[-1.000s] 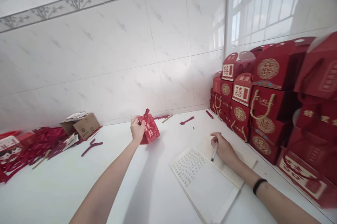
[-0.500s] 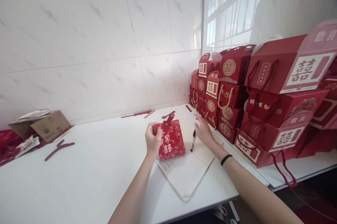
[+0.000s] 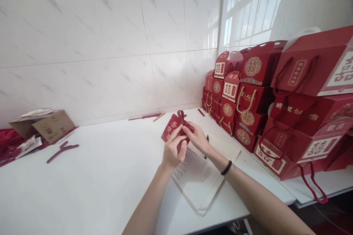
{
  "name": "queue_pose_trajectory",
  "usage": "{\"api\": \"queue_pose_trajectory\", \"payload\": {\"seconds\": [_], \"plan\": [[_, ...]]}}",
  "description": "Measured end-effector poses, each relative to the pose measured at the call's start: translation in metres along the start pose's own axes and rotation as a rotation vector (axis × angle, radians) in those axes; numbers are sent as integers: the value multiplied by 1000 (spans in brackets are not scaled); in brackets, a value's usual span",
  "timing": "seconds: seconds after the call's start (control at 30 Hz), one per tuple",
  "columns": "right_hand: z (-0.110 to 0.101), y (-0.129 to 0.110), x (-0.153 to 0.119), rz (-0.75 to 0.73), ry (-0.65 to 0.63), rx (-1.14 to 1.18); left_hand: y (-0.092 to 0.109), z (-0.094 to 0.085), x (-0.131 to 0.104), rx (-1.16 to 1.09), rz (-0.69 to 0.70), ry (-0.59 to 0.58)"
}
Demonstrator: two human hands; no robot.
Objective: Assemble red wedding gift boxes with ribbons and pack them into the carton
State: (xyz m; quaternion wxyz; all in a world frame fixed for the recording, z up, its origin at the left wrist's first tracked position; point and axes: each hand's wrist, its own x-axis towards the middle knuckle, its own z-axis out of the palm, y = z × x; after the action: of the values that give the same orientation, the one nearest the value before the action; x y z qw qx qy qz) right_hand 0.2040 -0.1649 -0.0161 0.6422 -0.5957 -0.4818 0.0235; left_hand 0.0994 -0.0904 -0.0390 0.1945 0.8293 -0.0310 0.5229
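Note:
Over an open notebook [image 3: 201, 198] I hold a small red gift bag [image 3: 168, 131] with pale Chinese characters on its front, tilted to the left. A dark red ribbon [image 3: 180, 114] stands up as a loop at its top. My left hand [image 3: 174, 150] grips the bag from the near side, its fingers lying across the front. From the right, my right hand [image 3: 198, 140] has its fingertips pinched at the base of the ribbon, touching the left fingers. The hands cover the bag's lower right part. A black pen [image 3: 207, 138] shows partly behind my right wrist.
Stacked red gift boxes [image 3: 252, 117] with rope handles fill the right side. At the far left stand an open cardboard box [image 3: 53, 126] and red material. A loose ribbon strip [image 3: 61, 151] lies near it; thin red strips [image 3: 146, 116] lie along the wall.
My right hand has come left from beside the boxes to the bag's ribbon. The bag has tilted, and the ribbon now stands up as a loop. The view has shifted slightly.

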Motion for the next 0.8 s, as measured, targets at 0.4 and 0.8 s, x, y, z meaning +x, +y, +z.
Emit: {"api": "queue_pose_trajectory", "payload": {"seconds": [0.4,0.8], "plan": [[-20,-15,-19,-119,40,-55,8,-20,23,-222,-310,226],[-8,-10,-31,-232,-25,-142,12,-26,25,-185,-234,115]]}}
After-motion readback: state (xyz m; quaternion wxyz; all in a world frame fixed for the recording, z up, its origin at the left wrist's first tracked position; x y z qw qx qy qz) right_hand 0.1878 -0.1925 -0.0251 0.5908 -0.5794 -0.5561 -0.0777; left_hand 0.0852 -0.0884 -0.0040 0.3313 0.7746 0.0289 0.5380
